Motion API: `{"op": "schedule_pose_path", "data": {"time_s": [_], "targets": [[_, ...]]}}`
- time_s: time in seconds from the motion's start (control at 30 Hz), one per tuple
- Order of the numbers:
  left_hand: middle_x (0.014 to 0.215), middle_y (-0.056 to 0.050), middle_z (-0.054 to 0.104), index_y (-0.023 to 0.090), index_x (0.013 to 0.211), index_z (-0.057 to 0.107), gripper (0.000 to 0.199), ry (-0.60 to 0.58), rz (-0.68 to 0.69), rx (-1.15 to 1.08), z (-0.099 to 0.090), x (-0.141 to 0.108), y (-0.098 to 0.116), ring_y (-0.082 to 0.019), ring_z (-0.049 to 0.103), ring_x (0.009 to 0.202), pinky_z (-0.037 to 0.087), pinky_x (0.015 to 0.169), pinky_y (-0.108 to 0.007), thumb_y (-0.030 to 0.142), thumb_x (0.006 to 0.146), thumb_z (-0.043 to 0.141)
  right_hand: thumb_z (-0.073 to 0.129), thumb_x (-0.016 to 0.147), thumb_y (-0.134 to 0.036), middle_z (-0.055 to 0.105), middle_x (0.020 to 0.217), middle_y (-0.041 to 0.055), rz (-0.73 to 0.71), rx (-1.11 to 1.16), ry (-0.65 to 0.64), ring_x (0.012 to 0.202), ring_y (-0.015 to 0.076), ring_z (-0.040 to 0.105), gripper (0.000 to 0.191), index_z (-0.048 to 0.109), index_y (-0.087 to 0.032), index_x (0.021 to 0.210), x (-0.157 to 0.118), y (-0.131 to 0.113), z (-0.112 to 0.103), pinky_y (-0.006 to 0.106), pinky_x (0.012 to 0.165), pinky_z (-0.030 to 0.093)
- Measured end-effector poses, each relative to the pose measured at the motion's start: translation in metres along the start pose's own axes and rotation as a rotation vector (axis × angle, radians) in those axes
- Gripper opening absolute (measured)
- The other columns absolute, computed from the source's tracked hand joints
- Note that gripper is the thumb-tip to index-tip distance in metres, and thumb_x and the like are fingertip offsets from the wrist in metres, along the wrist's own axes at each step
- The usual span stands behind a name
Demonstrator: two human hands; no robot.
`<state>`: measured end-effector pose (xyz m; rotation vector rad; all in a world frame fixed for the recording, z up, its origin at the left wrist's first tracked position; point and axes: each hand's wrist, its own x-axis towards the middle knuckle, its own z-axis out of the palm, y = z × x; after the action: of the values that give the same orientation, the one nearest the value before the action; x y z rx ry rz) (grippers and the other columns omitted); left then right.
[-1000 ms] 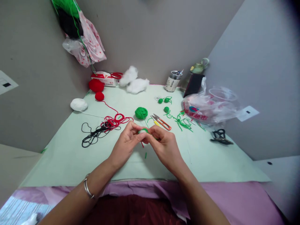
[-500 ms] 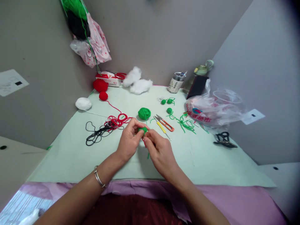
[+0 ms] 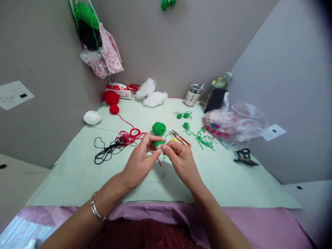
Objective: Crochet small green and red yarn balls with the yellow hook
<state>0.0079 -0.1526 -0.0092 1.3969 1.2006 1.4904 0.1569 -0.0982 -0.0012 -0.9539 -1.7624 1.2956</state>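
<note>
In front of me, my left hand is closed around a small green crocheted piece, fingers behind it and thumb below. White stuffing shows along its lower side. At its right edge my right hand pinches with thumb and index finger; whether it grips the piece or a bit of the stuffing I cannot tell. Just beyond the hands lies a green yarn ball. Orange-handled thread snips and a yellow-handled tool, partly covered by my right hand, lie close by. A red strand is under the hands.
Black yarn and red yarn lie tangled on the left, near a white yarn ball. Fluffy stuffing sits at the back. To the right are green scraps, a plastic bag and a black claw clip.
White stuffing now shows on the green piece, where mostly green showed before. My right hand has shifted slightly right and now covers more of the yellow tool. The view has tilted a little.
</note>
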Motion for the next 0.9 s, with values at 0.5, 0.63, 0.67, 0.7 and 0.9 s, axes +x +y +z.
{"op": "schedule_pose_path", "data": {"time_s": [0.5,0.63,0.67,0.7,0.9], "targets": [[0.091,-0.002,0.068,0.020,0.090,0.062,0.013,0.017,-0.070,-0.053,-0.016,0.027,-0.002,-0.019,0.065,0.085,0.051,0.077,-0.031,0.024,0.084,0.072,0.054,0.096,-0.030,0.045,0.062,-0.0052,-0.056,-0.195,-0.132,0.059,0.0125,0.039,0.020,0.059,-0.021,0.079,-0.002,-0.023,0.004,0.026,0.056,0.031],[0.091,-0.002,0.069,0.020,0.099,0.064,0.018,0.051,-0.093,-0.047,-0.037,0.034,0.007,-0.016,0.064,0.078,0.051,0.075,-0.030,0.029,0.086,0.072,0.068,0.090,-0.036,0.065,0.099,0.0050,-0.065,-0.035,-0.202,0.081,0.0153,0.057,0.016,0.072,-0.021,0.086,0.002,-0.029,-0.013,0.025,0.060,0.043],[0.089,-0.001,0.068,0.020,0.099,0.065,0.018,0.070,-0.100,-0.038,-0.044,0.036,0.006,-0.016,0.064,0.078,0.051,0.075,-0.030,0.030,0.086,0.073,0.071,0.088,-0.038,0.066,0.106,0.0064,-0.053,0.000,-0.216,0.085,0.0158,0.059,0.018,0.072,-0.021,0.085,0.002,-0.029,-0.019,0.025,0.060,0.044],[0.088,-0.001,0.067,0.020,0.098,0.065,0.018,0.093,-0.107,-0.028,-0.050,0.038,0.005,-0.016,0.064,0.078,0.050,0.075,-0.029,0.030,0.086,0.073,0.073,0.087,-0.040,0.068,0.106,0.0064,-0.034,0.017,-0.226,0.084,0.0153,0.058,0.020,0.073,-0.021,0.084,0.001,-0.029,-0.025,0.024,0.060,0.043],[0.087,0.001,0.069,0.022,0.093,0.058,0.016,0.204,-0.136,0.013,-0.083,0.049,-0.014,-0.015,0.065,0.076,0.049,0.074,-0.028,0.027,0.085,0.071,0.063,0.096,-0.049,0.048,0.049,-0.0067,0.042,0.082,-0.143,0.048,0.0100,0.031,0.032,0.074,-0.020,0.102,-0.006,-0.017,-0.062,0.027,0.050,0.025]]}}
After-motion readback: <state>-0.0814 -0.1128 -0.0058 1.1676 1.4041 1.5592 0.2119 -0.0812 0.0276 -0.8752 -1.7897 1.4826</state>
